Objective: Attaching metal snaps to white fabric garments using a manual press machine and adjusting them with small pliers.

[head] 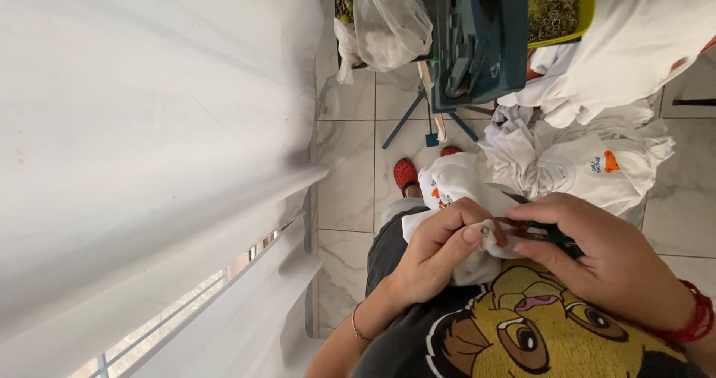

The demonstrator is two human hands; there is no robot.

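Gripping w/ both hands: left hand [436, 250] pinches bunched white cloth garment [477, 262] plus small round silver metal snap [485, 232] betw. thumb & fingers; right hand [604, 255] is closed round dark-handled scissors [548, 232], tips at the snap, all over the lap. Big white curtain [149, 147] on one side. White printed shirts pile [589, 162] beyond hands; dark teal machine [477, 39] nr it; red clog shoe [405, 174] on tiles.
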